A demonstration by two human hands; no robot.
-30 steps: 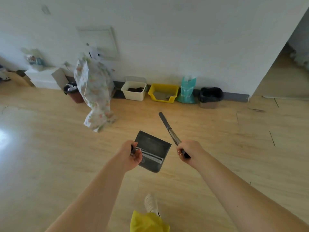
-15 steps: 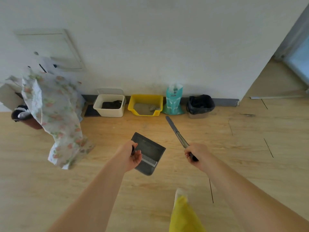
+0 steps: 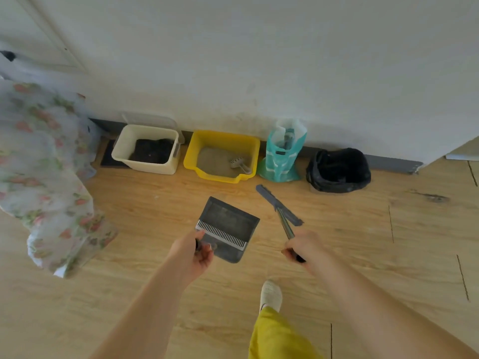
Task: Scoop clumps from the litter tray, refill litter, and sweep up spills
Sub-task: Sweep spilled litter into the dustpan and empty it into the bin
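Both hands clamped, left hand (image 3: 193,251) on dustpan (image 3: 226,226), right hand (image 3: 302,248) on broom (image 3: 278,206); I should lower the pan lip flush beside the litter tray (image 3: 223,155).

The left hand (image 3: 193,252) is hiding the handle of the dark grey plastic dustpan (image 3: 228,228). The floral translucent cloth (image 3: 46,172) is running off the left edge, blurred. The dark contents of the cream plastic bin (image 3: 147,149) are perhaps too dim to identify.

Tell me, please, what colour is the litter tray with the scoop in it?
Yellow: the litter tray shows clearly in the head view.
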